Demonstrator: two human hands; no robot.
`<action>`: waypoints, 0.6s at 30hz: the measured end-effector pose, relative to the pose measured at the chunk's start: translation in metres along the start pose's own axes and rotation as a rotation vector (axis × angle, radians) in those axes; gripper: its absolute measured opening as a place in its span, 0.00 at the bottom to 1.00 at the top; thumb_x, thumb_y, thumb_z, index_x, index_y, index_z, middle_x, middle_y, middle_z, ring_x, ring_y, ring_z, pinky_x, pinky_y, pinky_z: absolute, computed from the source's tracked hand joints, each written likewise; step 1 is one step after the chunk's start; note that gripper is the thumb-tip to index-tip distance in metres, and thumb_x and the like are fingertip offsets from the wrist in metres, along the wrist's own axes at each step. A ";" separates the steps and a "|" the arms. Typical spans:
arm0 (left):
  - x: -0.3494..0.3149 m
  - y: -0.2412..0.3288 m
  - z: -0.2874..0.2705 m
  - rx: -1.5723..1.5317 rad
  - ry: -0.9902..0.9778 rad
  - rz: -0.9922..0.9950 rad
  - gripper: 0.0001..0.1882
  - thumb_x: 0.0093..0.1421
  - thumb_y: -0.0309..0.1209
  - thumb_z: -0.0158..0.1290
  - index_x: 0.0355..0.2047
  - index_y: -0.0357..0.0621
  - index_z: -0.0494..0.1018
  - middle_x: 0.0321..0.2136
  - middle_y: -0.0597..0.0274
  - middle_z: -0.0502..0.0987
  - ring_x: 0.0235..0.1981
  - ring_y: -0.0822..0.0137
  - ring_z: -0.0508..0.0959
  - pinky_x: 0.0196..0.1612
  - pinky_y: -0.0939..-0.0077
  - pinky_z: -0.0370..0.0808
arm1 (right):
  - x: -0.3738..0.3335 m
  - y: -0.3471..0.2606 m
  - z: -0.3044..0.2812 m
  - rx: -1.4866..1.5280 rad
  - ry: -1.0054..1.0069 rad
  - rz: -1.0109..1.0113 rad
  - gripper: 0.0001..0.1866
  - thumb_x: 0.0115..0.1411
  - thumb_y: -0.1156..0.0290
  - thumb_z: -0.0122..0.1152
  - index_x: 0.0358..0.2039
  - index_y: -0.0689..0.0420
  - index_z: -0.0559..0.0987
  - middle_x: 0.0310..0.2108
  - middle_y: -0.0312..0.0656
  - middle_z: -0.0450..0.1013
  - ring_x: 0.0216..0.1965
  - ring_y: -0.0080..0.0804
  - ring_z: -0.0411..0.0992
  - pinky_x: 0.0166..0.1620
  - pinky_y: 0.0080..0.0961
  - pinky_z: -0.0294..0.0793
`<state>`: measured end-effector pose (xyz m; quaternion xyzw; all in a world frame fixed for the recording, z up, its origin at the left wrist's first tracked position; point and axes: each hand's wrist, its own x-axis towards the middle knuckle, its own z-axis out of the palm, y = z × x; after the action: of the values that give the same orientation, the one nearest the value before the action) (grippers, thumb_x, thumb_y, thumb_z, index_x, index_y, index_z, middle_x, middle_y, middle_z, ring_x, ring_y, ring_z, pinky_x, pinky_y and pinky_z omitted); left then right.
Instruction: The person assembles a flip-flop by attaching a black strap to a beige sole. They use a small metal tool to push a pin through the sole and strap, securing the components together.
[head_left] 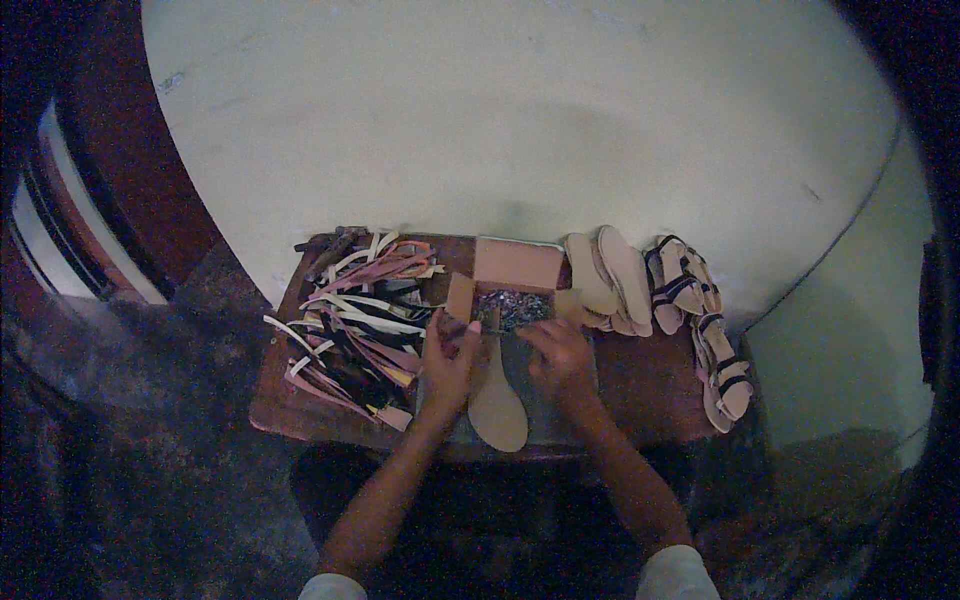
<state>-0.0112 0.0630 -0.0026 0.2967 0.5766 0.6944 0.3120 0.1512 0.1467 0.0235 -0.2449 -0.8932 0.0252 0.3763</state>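
Observation:
A tan sandal sole (pixel 498 412) lies on the dark work surface between my hands, its wide end toward me. Just beyond it stands an open cardboard box (pixel 461 297) with many small shiny metal pieces (pixel 512 308) inside. My left hand (pixel 450 362) is at the box's near left corner, fingers curled and thumb up. Near the box's right front edge, my right hand (pixel 560 362) has its fingertips drawn together. A thin dark line runs between the hands; whether it is a strap or the box's edge is unclear. Whatever the fingers grip is too small and dim to name.
Bundles of pink, white and black straps (pixel 365 335) cover the table's left side. Several bare soles (pixel 620 280) lean at the back right, beside finished strapped sandals (pixel 685 280) and another sandal pair (pixel 722 375). A pale wall (pixel 520 120) rises behind the wooden table (pixel 650 395).

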 end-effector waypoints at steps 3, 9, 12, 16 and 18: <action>-0.003 0.004 -0.007 -0.154 -0.052 -0.111 0.28 0.61 0.42 0.59 0.54 0.37 0.66 0.43 0.58 0.75 0.42 0.68 0.75 0.46 0.72 0.72 | 0.000 -0.012 -0.006 0.012 0.002 -0.059 0.16 0.42 0.80 0.61 0.35 0.55 0.81 0.37 0.44 0.77 0.40 0.45 0.74 0.45 0.39 0.72; -0.008 -0.019 -0.017 -0.102 -0.035 -0.128 0.24 0.61 0.43 0.59 0.48 0.37 0.69 0.40 0.60 0.77 0.41 0.68 0.76 0.45 0.72 0.72 | -0.007 -0.019 0.000 -0.039 -0.167 -0.005 0.12 0.48 0.74 0.61 0.36 0.54 0.81 0.39 0.45 0.77 0.43 0.47 0.73 0.47 0.44 0.70; -0.018 0.003 -0.008 -0.014 -0.035 -0.147 0.25 0.60 0.44 0.59 0.48 0.36 0.69 0.41 0.59 0.77 0.42 0.67 0.76 0.46 0.72 0.72 | -0.006 -0.010 -0.007 -0.048 -0.194 0.010 0.12 0.48 0.77 0.61 0.36 0.53 0.80 0.37 0.45 0.77 0.41 0.48 0.73 0.44 0.43 0.70; -0.010 -0.013 -0.007 0.003 -0.098 -0.121 0.29 0.59 0.44 0.61 0.51 0.34 0.68 0.47 0.55 0.75 0.47 0.65 0.75 0.50 0.71 0.71 | 0.002 -0.001 -0.018 -0.072 -0.178 0.085 0.10 0.48 0.76 0.62 0.34 0.54 0.81 0.36 0.45 0.76 0.41 0.49 0.73 0.43 0.42 0.70; -0.011 -0.012 -0.003 0.109 -0.125 -0.008 0.32 0.57 0.43 0.63 0.53 0.33 0.67 0.50 0.51 0.73 0.50 0.61 0.74 0.53 0.68 0.70 | 0.006 0.007 -0.024 -0.100 -0.128 0.174 0.09 0.48 0.76 0.62 0.32 0.55 0.81 0.35 0.44 0.76 0.40 0.48 0.72 0.44 0.42 0.70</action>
<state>-0.0053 0.0545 -0.0154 0.3535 0.5941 0.6409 0.3337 0.1668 0.1528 0.0427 -0.3378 -0.8909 0.0287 0.3023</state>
